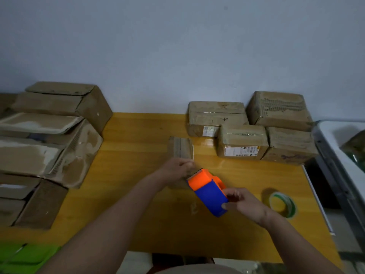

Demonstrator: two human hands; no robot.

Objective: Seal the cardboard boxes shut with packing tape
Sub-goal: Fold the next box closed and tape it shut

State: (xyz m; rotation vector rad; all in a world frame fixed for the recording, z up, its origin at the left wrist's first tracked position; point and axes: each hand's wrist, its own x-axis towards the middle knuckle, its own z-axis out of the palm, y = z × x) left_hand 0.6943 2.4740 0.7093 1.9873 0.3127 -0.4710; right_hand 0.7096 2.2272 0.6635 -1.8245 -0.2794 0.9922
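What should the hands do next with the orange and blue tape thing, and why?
Probably pull the orange and blue tape dispenser back toward the person, laying tape over the small brown cardboard box. The right hand grips the dispenser, its toothed end sits beside the left hand, which rests at the box's near edge.

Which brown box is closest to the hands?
The small box alone mid-table, touching the left hand. The other boxes sit farther off.

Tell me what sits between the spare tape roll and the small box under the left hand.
In the head view, the orange-and-blue tape dispenser, gripped by the right hand, lies between the tape roll and the small box that the left hand touches.
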